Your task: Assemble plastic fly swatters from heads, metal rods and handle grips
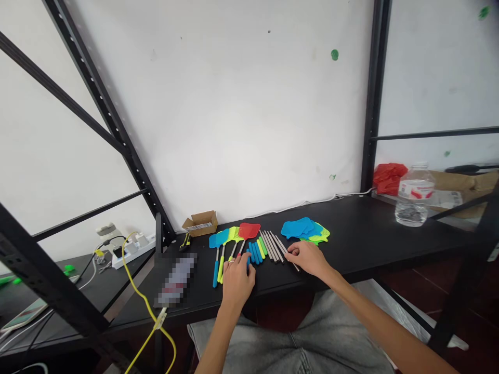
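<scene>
My left hand [238, 275] has its fingers closed around a blue handle grip [248, 258] at the left end of a row of loose blue and green grips [257, 251]. My right hand [310, 258] pinches the lower part of a thin metal rod [281, 243], the rightmost of several metal rods [272, 248] lying side by side. Left of the grips lie several fly swatters with blue, yellow-green and red heads, the red swatter [249, 230] closest to my left hand, which hides its handle. Loose swatter heads [300, 227], blue and yellow-green, are piled beyond my right hand.
A small open cardboard box [201, 223] stands by the wall, with a black-and-yellow tool [186, 242] beside it. A blurred phone-like object [177, 280] with a yellow cable [136, 283] lies left. Black rack posts flank the black table. A water bottle [415, 197] stands far right.
</scene>
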Demonstrator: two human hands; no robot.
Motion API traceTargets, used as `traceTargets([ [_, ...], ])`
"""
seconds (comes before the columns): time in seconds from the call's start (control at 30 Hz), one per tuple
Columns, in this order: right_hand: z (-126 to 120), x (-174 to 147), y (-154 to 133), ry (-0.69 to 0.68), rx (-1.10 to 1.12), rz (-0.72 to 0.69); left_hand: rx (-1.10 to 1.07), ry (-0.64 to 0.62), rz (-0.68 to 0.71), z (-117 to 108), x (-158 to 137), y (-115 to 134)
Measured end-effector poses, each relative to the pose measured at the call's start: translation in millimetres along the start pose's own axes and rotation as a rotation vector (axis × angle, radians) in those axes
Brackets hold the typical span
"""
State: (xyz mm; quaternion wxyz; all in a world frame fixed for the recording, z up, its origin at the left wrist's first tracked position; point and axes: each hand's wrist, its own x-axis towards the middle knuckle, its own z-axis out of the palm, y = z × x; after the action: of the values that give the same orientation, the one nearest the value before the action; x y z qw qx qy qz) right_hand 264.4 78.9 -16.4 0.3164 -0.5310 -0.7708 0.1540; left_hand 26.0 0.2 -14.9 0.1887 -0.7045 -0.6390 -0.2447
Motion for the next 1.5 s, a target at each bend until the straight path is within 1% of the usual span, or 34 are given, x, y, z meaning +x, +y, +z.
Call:
traceTargets([
  [0.17,-3,10,1,-0.068,0.02,0.012,-0.018,0.007,0.001,-2,0,0],
  [0.3,-1,16,1,-0.147,0.002,0.055,-0.03,0.015,0.0,-3,0,0],
  [0.4,-1,17,3,-0.159,0.04,0.045,-0.038,0.02,0.005,-3,0,0],
  [0.47,-4,15,5,-0.172,0.177,0.022,-0.054,0.029,0.011,-3,0,0],
  [0.6,-10,8,14,-0.224,0.614,0.02,-0.093,0.04,0.01,-2,1,-2],
  [0.67,-11,7,18,-0.205,0.819,0.042,-0.119,0.03,0.018,-2,1,-3],
  [0.73,-11,7,22,-0.148,0.968,0.071,-0.143,0.022,0.032,-2,1,-5],
  [0.83,-10,8,26,-0.078,1.07,0.101,-0.162,0.022,0.037,-1,1,-7],
  [0.9,-10,9,28,-0.06,1.108,0.124,-0.172,0.016,0.033,-1,2,-9],
  [1.0,-11,9,29,-0.068,1.181,0.167,-0.191,0.014,0.047,-2,3,-9],
  [1.07,-12,9,29,-0.071,1.228,0.177,-0.189,0.018,0.059,-3,4,-8],
  [1.17,-12,9,28,-0.031,1.27,0.18,-0.166,0.019,0.068,-5,3,-5],
  [1.37,-10,8,27,0.045,1.249,0.19,-0.114,0.001,0.113,-6,0,1],
  [1.5,-8,8,28,0.1,1.23,0.201,-0.105,-0.028,0.119,-6,0,2],
])
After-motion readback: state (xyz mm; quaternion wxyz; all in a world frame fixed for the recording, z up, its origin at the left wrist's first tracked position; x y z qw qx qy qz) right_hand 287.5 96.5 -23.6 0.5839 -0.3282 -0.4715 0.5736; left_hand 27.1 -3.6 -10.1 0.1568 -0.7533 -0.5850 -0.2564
